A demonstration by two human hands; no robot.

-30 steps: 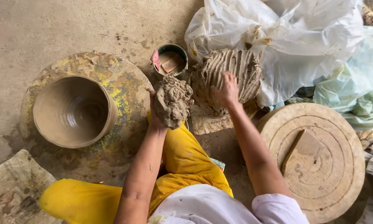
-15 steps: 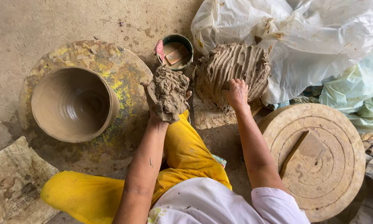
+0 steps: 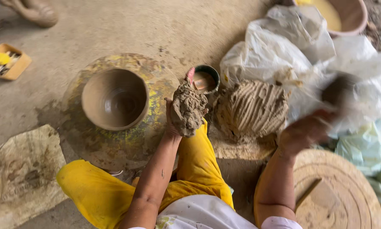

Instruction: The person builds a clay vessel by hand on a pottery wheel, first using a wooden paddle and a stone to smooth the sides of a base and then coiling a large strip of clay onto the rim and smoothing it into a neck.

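The left hand (image 3: 172,123) is closed around a rough grey-brown lump of wet clay (image 3: 188,109), held up above the yellow-clad knee. The right hand (image 3: 304,131), blurred, grips the edge of a white plastic sheet (image 3: 275,55) beside the big ridged mound of clay (image 3: 250,109). Farther left, an unfired clay bowl (image 3: 114,98) sits on the yellow-stained round wheel (image 3: 156,91); a small water cup (image 3: 205,79) stands just beyond the lump.

I sit on a bare earthen floor (image 3: 114,25), and my clay-smeared wheel disc (image 3: 114,144) lies flat on it left of centre, with a small wooden tray (image 3: 12,63) at the far left edge and a stained sack (image 3: 21,174) at lower left. Near the centre stand a little tin cup (image 3: 205,78) and the big grooved clay mound (image 3: 249,108). White plastic sheeting (image 3: 275,51) is heaped at upper right, and a round wooden board (image 3: 338,191) lies at lower right.
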